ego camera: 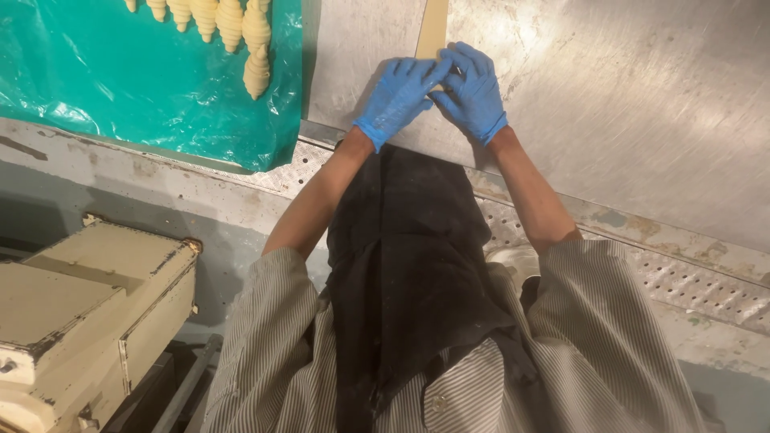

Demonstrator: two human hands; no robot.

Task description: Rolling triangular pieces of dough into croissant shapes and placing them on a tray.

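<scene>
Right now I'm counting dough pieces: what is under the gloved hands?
The near end of a pale dough strip lies under both hands, left hand and right hand, on the steel table. Its shape there is covered.

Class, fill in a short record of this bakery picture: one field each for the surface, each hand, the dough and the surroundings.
Surface: scratched steel worktable
Left hand: blue-gloved, fingers pressed on the near end of the dough strip
Right hand: blue-gloved, fingers meeting the left over the same end
Dough: pale strip running away from the person
Shaped pieces: rolled crescents on teal plastic sheet, left
Clothing: striped shirt, dark apron
</scene>
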